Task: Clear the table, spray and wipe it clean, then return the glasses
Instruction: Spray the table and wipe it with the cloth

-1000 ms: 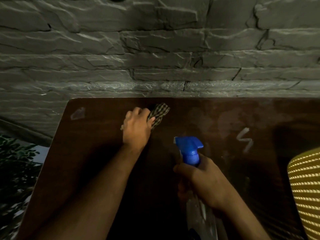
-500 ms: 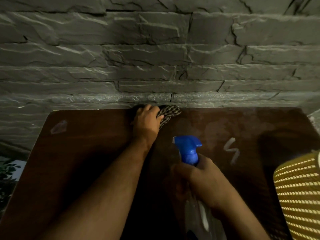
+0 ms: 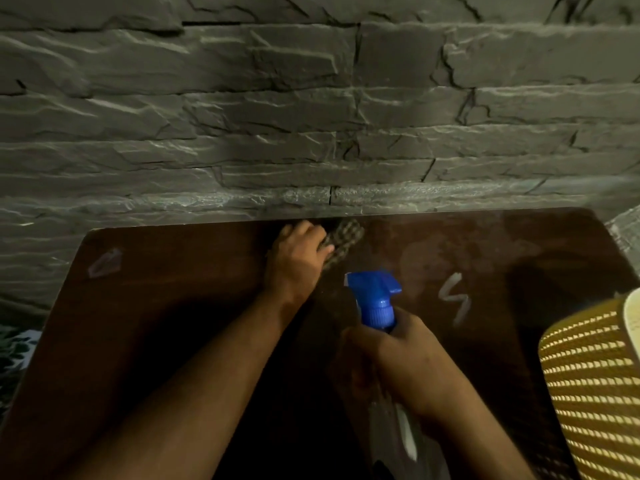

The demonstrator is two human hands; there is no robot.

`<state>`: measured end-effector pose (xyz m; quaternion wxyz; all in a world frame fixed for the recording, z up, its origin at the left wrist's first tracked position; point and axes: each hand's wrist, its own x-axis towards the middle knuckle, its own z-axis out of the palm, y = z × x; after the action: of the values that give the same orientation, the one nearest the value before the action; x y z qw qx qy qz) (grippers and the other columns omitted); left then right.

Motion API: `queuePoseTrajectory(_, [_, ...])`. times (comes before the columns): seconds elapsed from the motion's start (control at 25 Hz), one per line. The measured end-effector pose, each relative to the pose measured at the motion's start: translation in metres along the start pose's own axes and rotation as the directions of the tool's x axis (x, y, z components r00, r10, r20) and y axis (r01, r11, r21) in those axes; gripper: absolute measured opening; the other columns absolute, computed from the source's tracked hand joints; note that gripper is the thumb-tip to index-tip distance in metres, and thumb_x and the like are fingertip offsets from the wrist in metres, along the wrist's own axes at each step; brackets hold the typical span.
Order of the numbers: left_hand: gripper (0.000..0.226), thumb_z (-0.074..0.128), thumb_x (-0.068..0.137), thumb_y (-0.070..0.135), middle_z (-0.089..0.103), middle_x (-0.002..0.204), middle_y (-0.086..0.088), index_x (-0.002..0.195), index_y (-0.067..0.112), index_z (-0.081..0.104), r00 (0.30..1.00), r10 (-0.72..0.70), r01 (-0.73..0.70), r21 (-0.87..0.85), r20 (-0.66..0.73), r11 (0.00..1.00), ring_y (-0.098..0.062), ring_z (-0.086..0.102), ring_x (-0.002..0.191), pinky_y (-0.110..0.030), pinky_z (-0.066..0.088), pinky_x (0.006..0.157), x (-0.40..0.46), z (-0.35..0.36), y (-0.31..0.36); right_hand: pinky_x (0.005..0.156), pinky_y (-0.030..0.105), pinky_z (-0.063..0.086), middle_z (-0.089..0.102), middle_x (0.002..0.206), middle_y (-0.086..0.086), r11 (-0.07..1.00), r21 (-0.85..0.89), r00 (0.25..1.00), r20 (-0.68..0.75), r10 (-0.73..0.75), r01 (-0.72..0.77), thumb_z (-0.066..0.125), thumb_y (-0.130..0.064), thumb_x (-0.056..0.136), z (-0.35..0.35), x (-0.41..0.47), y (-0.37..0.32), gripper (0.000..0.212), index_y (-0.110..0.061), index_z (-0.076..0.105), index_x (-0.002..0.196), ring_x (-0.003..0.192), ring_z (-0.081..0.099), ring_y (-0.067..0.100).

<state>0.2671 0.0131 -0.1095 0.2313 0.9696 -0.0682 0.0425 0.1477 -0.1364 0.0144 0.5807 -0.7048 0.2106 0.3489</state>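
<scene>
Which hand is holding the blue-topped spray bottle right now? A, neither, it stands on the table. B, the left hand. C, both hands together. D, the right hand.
D: the right hand grips the spray bottle by its neck, while the left hand holds the checked cloth on the table near the far edge.

The dark brown table (image 3: 166, 323) stands with its far edge against the stone wall. A checked cloth (image 3: 343, 239) lies on the top near that far edge. The glossy surface carries a pale smudge (image 3: 104, 263) near the far left corner and a whitish zigzag streak (image 3: 453, 299) toward the right.
</scene>
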Motion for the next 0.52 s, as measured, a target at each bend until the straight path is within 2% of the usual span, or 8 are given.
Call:
queuePoseTrajectory(0.08, [0.017,0.06,0.091,0.029,0.06,0.102,0.0,0.101,0.016,0.066,0.987,0.157,-0.157,-0.01,0.013,0.988,-0.021,0.052,0.092,-0.032,0.041,0.074,-0.039,-0.005,-0.01,0.063,0.032,0.055,0.072,0.071,0.005,1.0,-0.014,1.0,0.001,0.027,-0.027,0.069,-0.023,0.085,0.0,-0.003,0.003,0.021,-0.02,0.062,0.105,0.06,0.067,0.017])
queuePoseTrajectory(0.12, [0.018,0.06,0.091,0.03,0.06,0.103,0.001,0.102,0.017,0.066,0.989,0.147,-0.147,-0.003,0.002,0.989,-0.021,0.053,0.093,-0.032,0.042,0.074,-0.043,-0.006,-0.017,0.064,0.032,0.056,0.073,0.072,0.005,0.999,-0.017,0.999,-0.007,0.035,-0.035,0.07,-0.024,0.084,-0.002,-0.004,0.004,0.022,-0.021,0.062,0.105,0.061,0.068,0.017])
queuePoseTrajectory(0.16, [0.02,0.059,0.092,0.031,0.06,0.106,0.002,0.105,0.018,0.066,0.997,0.072,-0.072,0.001,-0.02,0.997,-0.021,0.052,0.096,-0.032,0.042,0.075,-0.035,-0.005,-0.019,0.064,0.031,0.056,0.073,0.072,0.005,0.999,-0.014,0.999,-0.007,0.037,-0.037,0.071,-0.024,0.084,-0.004,-0.005,0.003,0.023,-0.021,0.062,0.105,0.061,0.069,0.017])
queuePoseTrajectory(0.24, [0.026,0.054,0.095,0.035,0.058,0.116,0.0,0.113,0.019,0.064,0.972,-0.222,0.223,0.008,-0.084,0.975,-0.022,0.05,0.106,-0.033,0.041,0.081,-0.001,0.001,-0.005,0.064,0.031,0.057,0.073,0.074,0.006,0.999,-0.013,0.999,0.007,0.032,-0.032,0.07,-0.024,0.085,-0.006,-0.005,0.001,0.022,-0.02,0.062,0.105,0.061,0.069,0.017])
queuePoseTrajectory(0.32, [0.029,0.054,0.095,0.035,0.058,0.12,-0.003,0.115,0.017,0.064,0.941,-0.328,0.331,0.02,-0.082,0.943,-0.025,0.048,0.111,-0.034,0.042,0.084,0.022,0.009,0.018,0.066,0.033,0.057,0.072,0.072,0.006,0.999,-0.027,1.0,0.006,0.019,-0.019,0.068,-0.023,0.086,-0.007,-0.003,0.003,0.018,-0.02,0.062,0.103,0.061,0.068,0.018])
queuePoseTrajectory(0.36, [0.027,0.056,0.094,0.034,0.059,0.118,-0.004,0.113,0.016,0.065,0.96,-0.271,0.273,0.018,-0.073,0.962,-0.025,0.049,0.108,-0.035,0.044,0.083,0.022,0.014,0.025,0.066,0.033,0.057,0.071,0.07,0.006,1.0,-0.024,1.0,0.008,0.019,-0.019,0.068,-0.022,0.086,-0.008,-0.003,0.004,0.017,-0.019,0.062,0.102,0.06,0.067,0.018])
queuePoseTrajectory(0.48, [0.023,0.063,0.091,0.028,0.062,0.105,-0.002,0.109,0.015,0.068,0.989,0.146,-0.147,-0.022,-0.022,0.989,-0.022,0.053,0.093,-0.038,0.048,0.077,-0.017,0.014,0.007,0.071,0.04,0.058,0.071,0.067,0.007,0.999,-0.021,0.999,0.011,0.036,-0.036,0.069,-0.022,0.085,-0.006,-0.006,0.007,0.019,-0.018,0.062,0.102,0.059,0.067,0.021])
queuePoseTrajectory(0.52, [0.024,0.062,0.091,0.029,0.062,0.105,-0.001,0.11,0.015,0.068,0.985,0.173,-0.174,-0.027,-0.012,0.984,-0.022,0.053,0.093,-0.038,0.049,0.077,-0.021,0.01,-0.005,0.07,0.039,0.058,0.071,0.066,0.007,0.999,-0.024,0.999,0.001,0.035,-0.035,0.069,-0.022,0.084,-0.007,-0.009,0.009,0.019,-0.019,0.062,0.102,0.058,0.067,0.02])
